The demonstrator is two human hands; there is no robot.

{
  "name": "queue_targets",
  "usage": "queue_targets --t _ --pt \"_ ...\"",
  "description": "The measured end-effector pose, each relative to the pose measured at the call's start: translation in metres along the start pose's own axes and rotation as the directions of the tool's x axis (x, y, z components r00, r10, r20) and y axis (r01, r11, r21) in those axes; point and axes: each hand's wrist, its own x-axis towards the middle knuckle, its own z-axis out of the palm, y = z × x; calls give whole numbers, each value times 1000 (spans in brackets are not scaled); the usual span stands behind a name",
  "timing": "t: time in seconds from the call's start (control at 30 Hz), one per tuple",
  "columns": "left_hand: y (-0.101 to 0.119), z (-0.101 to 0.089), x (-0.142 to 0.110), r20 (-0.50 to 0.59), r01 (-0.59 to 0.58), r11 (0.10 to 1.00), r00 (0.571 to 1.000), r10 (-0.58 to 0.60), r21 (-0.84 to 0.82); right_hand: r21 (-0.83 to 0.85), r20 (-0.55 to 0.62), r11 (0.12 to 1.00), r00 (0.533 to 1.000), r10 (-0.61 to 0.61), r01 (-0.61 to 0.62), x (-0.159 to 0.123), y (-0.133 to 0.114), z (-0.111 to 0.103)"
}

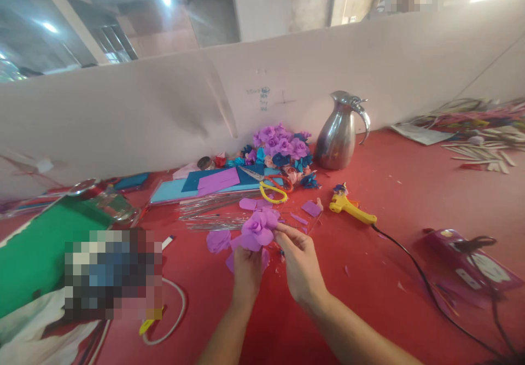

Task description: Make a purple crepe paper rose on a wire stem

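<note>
A purple paper flower (257, 230) is held up over the red table. My left hand (248, 269) is closed around its underside, with the fingertips partly hidden by the petals. My right hand (301, 261) pinches a petal at the flower's right edge between thumb and fingers. Loose purple petals (218, 241) lie just left of the flower. Behind it are thin metal wires (217, 224) and cut purple paper pieces (311, 208). Scissors with yellow and orange handles (273, 191) rest on stacked coloured paper sheets (172, 189).
Finished paper flowers (283, 146) are heaped by the white partition (164, 119). A steel jug (337, 140) stands beside them. Right of my hands lies a yellow glue gun (353, 210), its black cord running to a purple power strip (471, 258). Green paper (53, 244) lies at left.
</note>
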Motion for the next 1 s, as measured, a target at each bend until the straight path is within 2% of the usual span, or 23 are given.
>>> queue_targets --t 0.17,0.33,0.47,0.6,0.73,0.9,1.0 --pt "0 -3 -1 36 20 998 999 -22 55 -70 28 997 999 -21 23 3 -3 -3" --pt "-3 -8 2 83 -16 990 997 5 137 -86 87 995 996 -33 41 6 -4 -3" --pt "-3 -11 3 145 -67 986 988 44 151 -90 113 996 994 5 5 8 -7 -5" --pt "-7 -14 3 185 -33 981 983 -2 189 -103 135 994 990 34 -20 11 -12 -7" --pt "-7 -16 4 227 -83 970 974 30 228 -133 149 990 987 62 -42 12 -16 -6" --pt "2 -14 3 240 -105 966 970 47 237 -182 187 983 982 33 1 14 -15 -8" --pt "4 -13 3 231 -113 972 971 64 206 -268 203 960 979 -21 76 15 -12 -12"
